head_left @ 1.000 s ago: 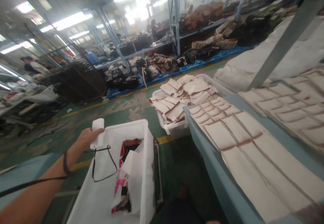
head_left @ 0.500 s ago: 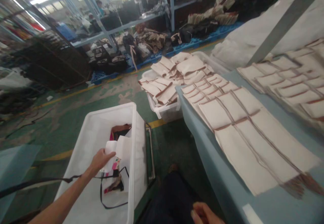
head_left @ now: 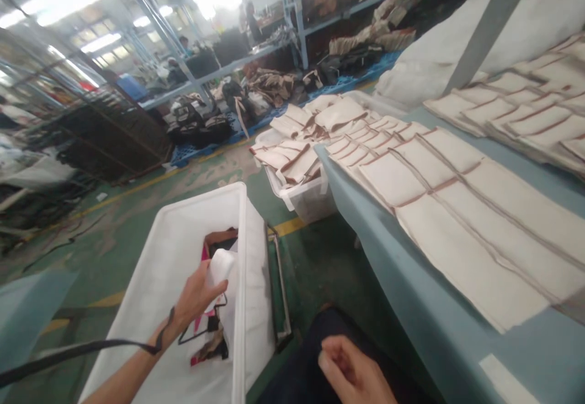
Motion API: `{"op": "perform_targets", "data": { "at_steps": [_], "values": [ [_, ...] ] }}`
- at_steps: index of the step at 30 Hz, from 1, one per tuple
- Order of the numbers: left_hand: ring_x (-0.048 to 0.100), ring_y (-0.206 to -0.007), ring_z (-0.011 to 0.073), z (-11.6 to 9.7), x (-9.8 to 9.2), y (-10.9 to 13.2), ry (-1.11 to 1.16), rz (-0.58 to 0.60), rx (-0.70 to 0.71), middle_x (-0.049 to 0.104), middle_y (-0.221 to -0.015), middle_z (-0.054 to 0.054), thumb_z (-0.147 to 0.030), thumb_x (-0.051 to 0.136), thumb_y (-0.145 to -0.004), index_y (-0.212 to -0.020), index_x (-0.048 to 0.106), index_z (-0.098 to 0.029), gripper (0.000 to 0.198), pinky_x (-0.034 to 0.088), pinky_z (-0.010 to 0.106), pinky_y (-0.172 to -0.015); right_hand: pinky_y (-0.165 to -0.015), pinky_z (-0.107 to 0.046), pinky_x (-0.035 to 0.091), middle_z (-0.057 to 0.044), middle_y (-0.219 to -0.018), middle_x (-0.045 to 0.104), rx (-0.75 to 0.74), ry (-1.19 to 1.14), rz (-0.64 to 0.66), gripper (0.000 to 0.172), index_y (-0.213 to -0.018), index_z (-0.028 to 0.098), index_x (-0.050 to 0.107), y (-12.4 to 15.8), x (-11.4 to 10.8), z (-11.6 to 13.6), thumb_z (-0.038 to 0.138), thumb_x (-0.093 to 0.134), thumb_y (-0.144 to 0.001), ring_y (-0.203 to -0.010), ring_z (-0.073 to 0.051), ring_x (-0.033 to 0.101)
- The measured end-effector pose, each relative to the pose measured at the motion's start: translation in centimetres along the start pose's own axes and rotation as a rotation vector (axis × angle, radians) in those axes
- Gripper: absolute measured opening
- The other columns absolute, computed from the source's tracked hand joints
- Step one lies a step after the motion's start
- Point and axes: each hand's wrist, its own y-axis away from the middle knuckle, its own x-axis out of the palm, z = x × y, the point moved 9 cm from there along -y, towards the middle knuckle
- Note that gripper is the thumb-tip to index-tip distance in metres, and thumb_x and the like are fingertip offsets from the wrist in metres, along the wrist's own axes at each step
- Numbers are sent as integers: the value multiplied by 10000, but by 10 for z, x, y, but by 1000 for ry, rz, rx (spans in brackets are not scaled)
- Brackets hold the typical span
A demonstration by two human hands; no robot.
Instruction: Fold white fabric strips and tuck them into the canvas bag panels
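My L hand [head_left: 197, 294] has a small white rounded-edge block [head_left: 222, 262] gripped btwn thumb & fingers; it's over the inside of a big white plastic rectangular tub [head_left: 258, 294], close to the tub's R-hand wall; can't tell if the block touches anything below. A flat black strap [head_left: 100, 345] runs from the L edge of view to my L wrist. My R hand [head_left: 354, 370] is low in front of my dark trousers [head_left: 299, 355], fingers loosely curled, nothing visible in it; can't tell if they're fully closed, & it's well apart from the tub.

Step in hand, I'd say: one-handed holding of the block at the tub; it's not been let go. Any move from here prob. calls for a firm pinch, b/c the block looks smooth, plus keeping wrist & strap off the rim; under it lie scraps incl. a brown piece [head_left: 222, 235] and a white sheet [head_left: 231, 325], so footing there looks uneven.

To my R, a table under blue-grey cloth [head_left: 351, 209] bears cream fabric panels w/ brown edging [head_left: 461, 227]; just past its near corner, a second white tub [head_left: 311, 200] is heaped w/ cream pieces [head_left: 340, 114]; neither hand is near those.
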Motion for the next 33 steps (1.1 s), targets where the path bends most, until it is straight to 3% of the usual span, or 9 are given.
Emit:
{"op": "perform_targets", "data": {
  "at_steps": [4, 8, 13, 16, 19, 22, 27, 29, 33],
  "values": [
    [725, -939, 283, 0, -10, 16, 51, -25, 74, 740, -1063, 101, -355, 688, -787, -1216, 576, -160, 484, 560, 398, -831, -786, -290, 537, -54, -941, 748, -120, -148, 99, 313, -1041, 196, 705, -52, 51, 51, 464, 677, -883, -836, -201, 706],
    [735, -1006, 329, 7, -17, 34, 89, -36, 138, 747, -1094, 124, -298, 667, -721, -1198, 555, -170, 506, 557, 417, -884, -772, -317, 554, -127, -1135, 745, -20, -289, 224, 563, -1189, 165, 637, -94, 120, 73, 506, 797, -771, -952, -240, 717],
    [738, -1003, 315, 16, -10, 61, 148, 6, 247, 748, -1078, 98, -249, 656, -717, -1190, 550, -195, 488, 557, 403, -899, -714, -306, 566, -127, -1099, 758, -20, -261, 308, 697, -1337, 154, 573, -109, 197, 93, 539, 786, -797, -962, -252, 745],
    [728, -1013, 296, 17, 2, 77, 197, 65, 330, 743, -1075, 68, -179, 634, -682, -1142, 580, -214, 464, 555, 390, -912, -719, -314, 553, -91, -1008, 759, -56, -189, 253, 595, -1276, 167, 623, -108, 224, 100, 458, 803, -789, -919, -251, 731],
    [694, -1122, 314, 20, 10, 88, 242, 89, 378, 734, -1163, 80, -156, 640, -677, -1160, 593, -220, 489, 526, 429, -1009, -740, -325, 535, -71, -923, 743, -112, -116, 184, 332, -1061, 169, 687, -102, 238, 106, 386, 757, -820, -881, -246, 703],
    [644, -1236, 353, 29, 9, 94, 289, 110, 385, 714, -1280, 129, -182, 669, -713, -1245, 593, -199, 538, 472, 498, -1110, -713, -305, 533, -47, -853, 718, -163, -91, 160, 226, -935, 177, 687, -93, 248, 110, 373, 733, -832, -850, -230, 679],
    [572, -1419, 286, 68, -8, 100, 430, 341, 413, 617, -1553, 89, -427, 681, -882, -1490, 546, -212, 659, 430, 396, -1214, -511, -242, 531, -19, -846, 709, -158, -161, 207, 365, -1075, 182, 688, -84, 248, 104, 417, 743, -801, -718, -195, 677],
    [537, -1470, 256, 91, -15, 100, 470, 437, 400, 592, -1592, 47, -524, 500, -1011, -1491, 589, -238, 566, 413, 369, -1229, -506, -235, 547, -30, -865, 719, -131, -210, 211, 432, -1076, 173, 682, -84, 238, 99, 465, 772, -770, -733, -195, 688],
    [514, -1492, 250, 119, -21, 95, 515, 488, 368, 553, -1617, 19, -605, 388, -1059, -1486, 614, -289, 577, 458, 361, -1190, -549, -240, 576, -58, -924, 739, -86, -317, 181, 527, -1076, 163, 678, -84, 211, 86, 562, 788, -750, -769, -185, 695]
  ]
}}
